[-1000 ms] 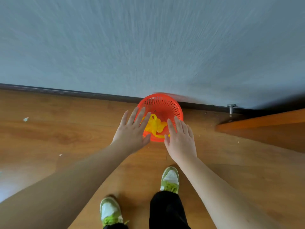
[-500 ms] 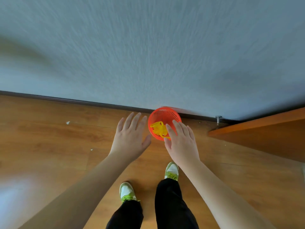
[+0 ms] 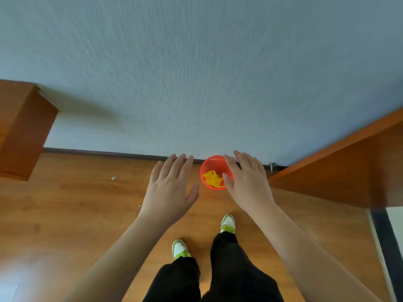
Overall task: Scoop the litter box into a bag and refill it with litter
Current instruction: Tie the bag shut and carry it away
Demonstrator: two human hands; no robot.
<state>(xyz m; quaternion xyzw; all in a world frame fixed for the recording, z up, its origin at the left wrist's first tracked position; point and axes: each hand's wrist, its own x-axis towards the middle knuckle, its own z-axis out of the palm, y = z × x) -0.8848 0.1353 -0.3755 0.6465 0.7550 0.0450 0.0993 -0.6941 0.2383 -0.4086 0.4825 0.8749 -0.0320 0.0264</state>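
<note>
Head view, looking straight down along a pale textured wall (image 3: 196,73) that fills the upper half of the frame. Wood-look floor (image 3: 76,203) below, dark baseboard (image 3: 98,151) at the join.

Orange mesh basket (image 3: 214,172) sits on the floor against the baseboard, just right of frame centre. Inside it, a crumpled yellow bag (image 3: 212,180), loose and bunched; whether it is a bag or strips of plastic is hard to tell. No writing, label or brand readable anywhere in the frame.

Left hand (image 3: 172,190), centre of frame: fingers spread, palm down, released, holding nothing. It hangs to the left of the basket, clear of it.

Right hand (image 3: 246,182), right of centre: also spread flat and empty, overlapping the basket's right rim in the picture. Contact with the rim cannot be told from this angle.

Lower centre: black trousers (image 3: 229,269), two white-and-green sneakers (image 3: 227,223) pointed at the wall.

Orange-brown door (image 3: 349,166) edge-on at right, small metal door stop (image 3: 271,165) at the baseboard beside it. Wooden furniture corner (image 3: 19,131) at left edge. A few pale crumbs (image 3: 113,178) on the floor, left of the hands.
</note>
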